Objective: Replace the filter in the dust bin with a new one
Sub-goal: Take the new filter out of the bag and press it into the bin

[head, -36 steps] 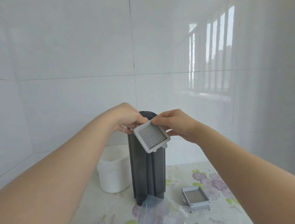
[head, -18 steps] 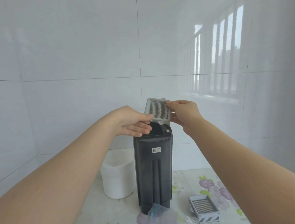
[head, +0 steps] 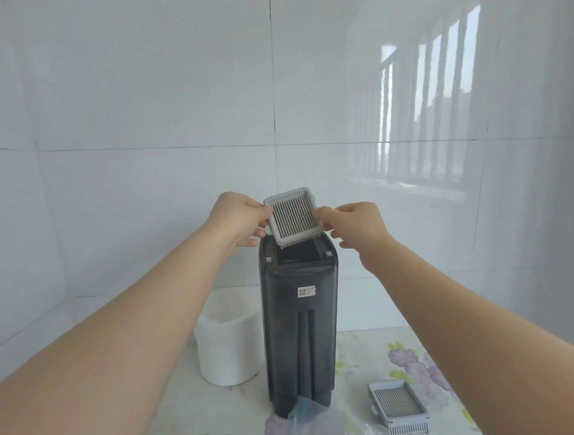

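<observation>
Hands both pinch one pleated filter (head: pixel 294 217) just above the dust bin (head: pixel 301 322): my left hand (head: pixel 239 221) has its fingers clamped on the left edge, my right hand (head: pixel 355 227) on the right edge. I hold it tilted, lower edge at the bin's open top. Right of the bin, another filter (head: pixel 398 402) lies on the counter (head: pixel 368 355); left of it stands a white container (head: pixel 225 342).

Dark grey dust bin (head: pixel 301 333), pale grey ribbed filter (head: pixel 294 221), white tub (head: pixel 225 342), purple-flowered tablecloth (head: pixel 375 358).
</observation>
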A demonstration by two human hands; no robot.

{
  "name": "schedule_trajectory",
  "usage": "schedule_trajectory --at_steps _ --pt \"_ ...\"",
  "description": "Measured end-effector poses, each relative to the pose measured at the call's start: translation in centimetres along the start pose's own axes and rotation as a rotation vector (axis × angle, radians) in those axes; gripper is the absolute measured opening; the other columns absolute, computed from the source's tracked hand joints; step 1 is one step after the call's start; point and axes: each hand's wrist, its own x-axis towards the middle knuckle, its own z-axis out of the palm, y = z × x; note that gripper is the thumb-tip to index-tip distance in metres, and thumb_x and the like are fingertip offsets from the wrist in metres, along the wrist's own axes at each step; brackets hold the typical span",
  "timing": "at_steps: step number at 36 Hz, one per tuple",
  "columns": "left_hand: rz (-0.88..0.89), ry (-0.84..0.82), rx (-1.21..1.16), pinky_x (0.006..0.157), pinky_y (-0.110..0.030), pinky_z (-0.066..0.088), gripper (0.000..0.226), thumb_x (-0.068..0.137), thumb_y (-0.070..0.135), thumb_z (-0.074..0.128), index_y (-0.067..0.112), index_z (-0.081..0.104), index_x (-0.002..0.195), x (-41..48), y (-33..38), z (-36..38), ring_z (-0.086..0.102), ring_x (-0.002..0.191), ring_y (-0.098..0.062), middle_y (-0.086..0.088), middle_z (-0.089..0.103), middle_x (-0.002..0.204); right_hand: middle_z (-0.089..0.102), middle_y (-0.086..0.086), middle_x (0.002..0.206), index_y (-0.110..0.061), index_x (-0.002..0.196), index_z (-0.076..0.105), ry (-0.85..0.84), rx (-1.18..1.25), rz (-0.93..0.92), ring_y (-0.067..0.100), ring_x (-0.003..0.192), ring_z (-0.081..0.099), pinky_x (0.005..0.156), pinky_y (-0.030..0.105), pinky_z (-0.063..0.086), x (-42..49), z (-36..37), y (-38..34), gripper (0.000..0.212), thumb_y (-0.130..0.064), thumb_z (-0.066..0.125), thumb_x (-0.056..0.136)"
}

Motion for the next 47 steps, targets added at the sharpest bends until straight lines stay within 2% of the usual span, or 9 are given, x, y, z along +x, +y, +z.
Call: schedule_trajectory --at_steps 6,13,17,20,25,33,41,44,47 --pt "0.015 0.018 0.067 0.064 -0.027 0.052 0.007 0.092 0.019 0.064 0.014 0.062 0.088 0.2 -0.9 0.4 0.058 0.065 -0.012 0.0 0.062 0.074 0.052 0.007 0.075 -0.014 0.072 0.064 -0.086 -0.111 0.016 0.019 0.071 0.042 0.066 0.031 0.035 -0.7 -0.1 0.5 0.019 -0.032 0.068 0.073" --pt "0.01 -0.007 0.115 0.062 -0.027 0.051 0.011 0.091 0.018 0.065 0.014 0.061 0.082 0.0 -1.1 0.5 0.059 0.064 -0.011 -0.001 0.063 0.072 0.056 0.006 0.074 -0.015 0.074 0.065 -0.102 -0.152 0.018 0.02 0.07 0.046 0.065 0.03 0.039 -0.7 -0.2 1.0 0.016 -0.03 0.067 0.074" --pt "-0.002 -0.023 0.131 0.06 -0.026 0.05 0.009 0.091 0.017 0.066 0.014 0.061 0.084 0.0 -1.3 0.6 0.06 0.063 -0.01 -0.001 0.064 0.072 0.061 -0.002 0.068 -0.014 0.076 0.069 -0.089 -0.118 -0.016 0.013 0.061 0.053 0.059 0.023 0.043 -0.5 -0.1 1.3 0.005 -0.017 0.071 0.078" --pt "0.002 -0.016 0.148 0.058 -0.025 0.049 0.014 0.09 0.017 0.066 0.017 0.06 0.077 0.2 -1.4 0.8 0.06 0.063 -0.01 0.0 0.064 0.071 0.061 -0.004 0.065 -0.018 0.07 0.067 -0.089 -0.113 -0.031 0.012 0.058 0.053 0.056 0.022 0.043 -0.5 -0.1 1.5 0.011 -0.012 0.071 0.078" --pt "0.006 -0.003 0.16 0.059 -0.025 0.05 0.013 0.089 0.017 0.066 0.017 0.061 0.077 0.3 -1.5 1.0 0.061 0.065 -0.014 -0.001 0.064 0.07 0.063 -0.003 0.066 -0.013 0.07 0.069 -0.064 -0.107 -0.043 0.013 0.063 0.055 0.064 0.027 0.047 -0.3 -0.1 1.8 0.015 -0.023 0.073 0.081" --pt "0.019 0.042 0.239 0.079 -0.034 0.056 0.019 0.084 0.021 0.071 0.019 0.065 0.066 0.7 -2.2 1.2 0.061 0.072 -0.024 -0.007 0.068 0.076 0.064 -0.001 0.064 -0.017 0.065 0.068 -0.05 -0.137 -0.057 0.013 0.06 0.055 0.062 0.027 0.046 0.0 0.2 2.1 0.018 -0.022 0.076 0.079" --pt "0.017 0.108 0.327 0.084 -0.036 0.055 0.015 0.074 0.026 0.081 0.021 0.068 0.081 0.8 -2.7 1.3 0.06 0.076 -0.022 -0.002 0.068 0.088 0.062 -0.002 0.061 -0.015 0.066 0.068 -0.055 -0.161 -0.062 0.011 0.052 0.05 0.054 0.023 0.04 0.1 0.2 2.1 0.014 -0.017 0.078 0.076" --pt "-0.005 0.124 0.316 0.09 -0.04 0.053 0.037 0.069 0.028 0.085 0.019 0.06 0.095 1.1 -2.9 1.2 0.063 0.091 -0.024 -0.001 0.062 0.097 0.063 -0.004 0.067 -0.013 0.079 0.069 -0.043 -0.145 -0.07 0.01 0.058 0.055 0.057 0.023 0.043 0.3 0.2 2.4 0.011 -0.017 0.079 0.075" --pt "-0.022 0.095 0.203 0.096 -0.043 0.051 0.045 0.072 0.031 0.082 0.014 0.061 0.109 1.5 -3.1 1.4 0.061 0.109 -0.027 -0.005 0.062 0.112 0.069 0.004 0.099 -0.014 0.115 0.064 -0.094 -0.051 -0.03 0.017 0.085 0.066 0.083 0.035 0.055 0.7 0.3 3.2 0.044 -0.035 0.078 0.079"
